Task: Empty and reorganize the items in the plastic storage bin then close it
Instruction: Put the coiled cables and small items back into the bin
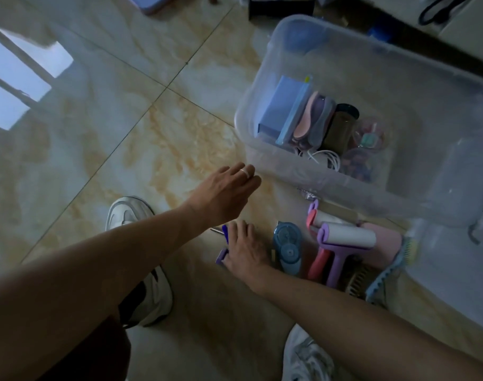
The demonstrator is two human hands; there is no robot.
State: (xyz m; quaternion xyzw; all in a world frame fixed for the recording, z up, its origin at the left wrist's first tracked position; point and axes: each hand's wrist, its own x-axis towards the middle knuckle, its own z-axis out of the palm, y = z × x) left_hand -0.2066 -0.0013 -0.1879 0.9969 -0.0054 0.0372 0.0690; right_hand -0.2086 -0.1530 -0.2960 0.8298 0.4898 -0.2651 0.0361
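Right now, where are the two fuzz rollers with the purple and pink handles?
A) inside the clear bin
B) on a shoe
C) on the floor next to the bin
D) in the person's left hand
C: the two lint rollers lie on the tiled floor, just outside the clear plastic bin.
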